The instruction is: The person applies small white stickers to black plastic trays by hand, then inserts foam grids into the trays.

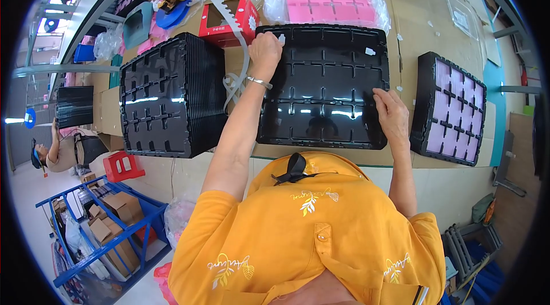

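Between both hands [266, 53] [394, 117], black tray [309, 87], left hand over far corner

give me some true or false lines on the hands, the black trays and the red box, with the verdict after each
1. The grip of the left hand is at the far left corner of the middle black tray. True.
2. A stack of black trays stands left of the middle black tray. True.
3. The right hand rests on that stack. False: it is by the middle black tray's right edge.
4. The bracelet is on the right wrist. False: it is on the left one.
5. The red box is right of the middle black tray. False: it is to the left, near the far left corner.
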`<state>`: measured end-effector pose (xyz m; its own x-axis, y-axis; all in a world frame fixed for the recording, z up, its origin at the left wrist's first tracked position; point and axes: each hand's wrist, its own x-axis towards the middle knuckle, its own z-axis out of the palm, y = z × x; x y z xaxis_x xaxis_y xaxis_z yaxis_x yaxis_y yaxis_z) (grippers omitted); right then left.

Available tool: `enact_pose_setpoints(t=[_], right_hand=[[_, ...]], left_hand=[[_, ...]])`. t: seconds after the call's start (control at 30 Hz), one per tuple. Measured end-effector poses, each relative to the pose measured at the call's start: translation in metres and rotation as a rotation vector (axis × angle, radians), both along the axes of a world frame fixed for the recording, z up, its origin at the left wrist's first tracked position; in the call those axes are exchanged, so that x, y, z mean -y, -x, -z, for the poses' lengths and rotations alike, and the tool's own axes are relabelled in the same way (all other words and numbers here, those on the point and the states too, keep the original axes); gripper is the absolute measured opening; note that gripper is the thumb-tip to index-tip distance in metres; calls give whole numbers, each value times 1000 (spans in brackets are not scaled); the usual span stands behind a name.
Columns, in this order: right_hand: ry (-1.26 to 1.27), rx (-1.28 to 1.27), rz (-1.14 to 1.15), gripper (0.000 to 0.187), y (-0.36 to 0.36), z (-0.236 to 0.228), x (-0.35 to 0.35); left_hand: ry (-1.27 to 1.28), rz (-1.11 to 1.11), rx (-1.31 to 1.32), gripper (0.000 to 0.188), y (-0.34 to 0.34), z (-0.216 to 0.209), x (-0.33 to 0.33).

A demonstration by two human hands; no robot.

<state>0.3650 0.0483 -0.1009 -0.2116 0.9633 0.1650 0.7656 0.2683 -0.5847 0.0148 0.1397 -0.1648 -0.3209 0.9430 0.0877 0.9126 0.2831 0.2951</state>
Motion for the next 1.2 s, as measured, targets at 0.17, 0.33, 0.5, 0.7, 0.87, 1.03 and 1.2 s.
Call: enact_pose_setpoints(t=[0.17,0.33,0.5,0.7,0.87,1.03,1.2], right_hand=[[2,4,21,15,-6,1,3],[19,25,-13,15,6,0,-2],[-54,38,-70,15,25,-11,-4],[-83,37,2,15,20,-12,9],[-42,30,47,14,15,-5,18],[-29,26,-50,13,45,-11,5],[-120,-31,-195,14,103,-30,-18]], left_hand=[[8,-136,248,15,3,-10,9],[-53,-134,186,30,0,-21,10],[71,-33,109,34,-21,-35,-6],[44,-158,221,25,-12,-27,-3],[-133,-407,118,24,46,-30,57],[-337,-234,70,17,89,-1,67],[-503,-221,360,40,79,-14,23]])
